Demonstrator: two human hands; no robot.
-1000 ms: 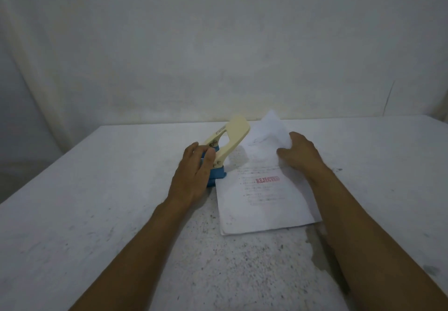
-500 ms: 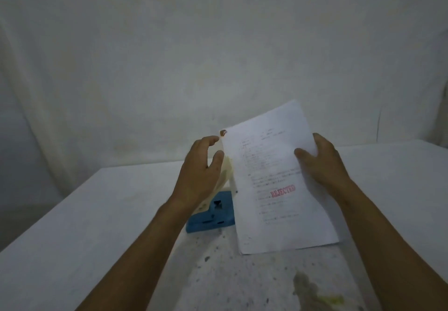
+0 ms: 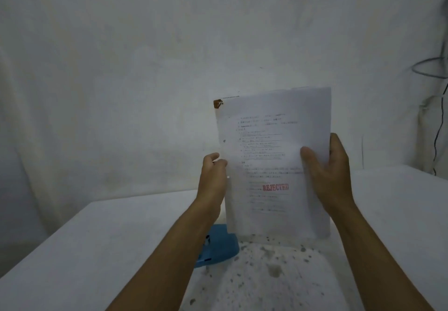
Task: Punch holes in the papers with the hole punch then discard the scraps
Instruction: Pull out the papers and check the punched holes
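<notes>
Both hands grip the paper stack upright above the bench, left hand pinching its left edge, right hand clamped on the right edge, blue hole punch below-left; prob. squaring sheets pre-punch, next needs edge fed into punch slot.
</notes>
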